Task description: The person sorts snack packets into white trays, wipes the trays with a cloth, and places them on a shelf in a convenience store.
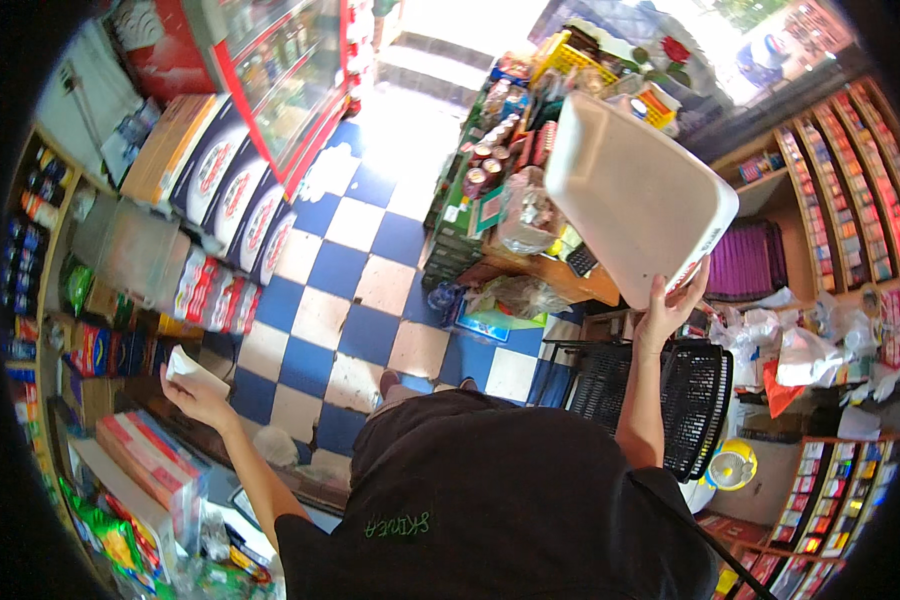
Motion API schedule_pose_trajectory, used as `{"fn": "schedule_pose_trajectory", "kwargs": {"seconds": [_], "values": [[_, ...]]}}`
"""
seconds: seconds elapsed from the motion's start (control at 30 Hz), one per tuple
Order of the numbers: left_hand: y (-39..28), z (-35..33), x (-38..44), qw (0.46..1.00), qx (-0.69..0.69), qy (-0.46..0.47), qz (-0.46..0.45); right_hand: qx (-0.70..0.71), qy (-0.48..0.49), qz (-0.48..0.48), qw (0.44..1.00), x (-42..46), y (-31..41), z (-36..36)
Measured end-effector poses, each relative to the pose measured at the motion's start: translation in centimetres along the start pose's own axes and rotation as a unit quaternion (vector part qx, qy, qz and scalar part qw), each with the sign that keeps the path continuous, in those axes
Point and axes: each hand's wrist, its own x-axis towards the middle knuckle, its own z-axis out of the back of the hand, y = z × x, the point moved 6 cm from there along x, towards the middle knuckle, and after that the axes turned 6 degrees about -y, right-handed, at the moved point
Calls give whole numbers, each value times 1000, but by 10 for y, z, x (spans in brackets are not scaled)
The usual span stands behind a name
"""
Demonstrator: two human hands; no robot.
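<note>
My right hand [669,309] grips the end of a white plastic tub [637,199]. It is raised and tilted over the cluttered counter, and its near end bears writing. Out to the left, my left hand [197,403] holds a folded white cloth or paper [197,373]; which of the two I cannot tell. Below my right forearm stand black plastic shopping baskets [694,412]. Under the tub's left edge lies a clear plastic bag with things in it [529,217], and a black calculator [581,260] shows beside the tub.
Blue and white floor tiles [375,281] run to a bright doorway step [435,67]. Stacked drink cartons [229,184] and a red-framed glass cooler [292,97] line the left. Cigarette-pack racks [844,195], plastic bags [810,352] and a yellow fan [731,465] are on the right.
</note>
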Motion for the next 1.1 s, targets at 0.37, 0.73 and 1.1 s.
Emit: {"fn": "schedule_pose_trajectory", "kwargs": {"seconds": [0.37,0.73,1.1], "values": [[-257,-68,-203,798,-390,368,275,234,125,-335,904,-55,-15,-9],[-396,-188,-376,872,-300,323,-212,375,290,-447,759,-99,-47,-22],[-366,-156,-504,619,-214,683,-322,354,247,-412,802,-68,-83,14]]}}
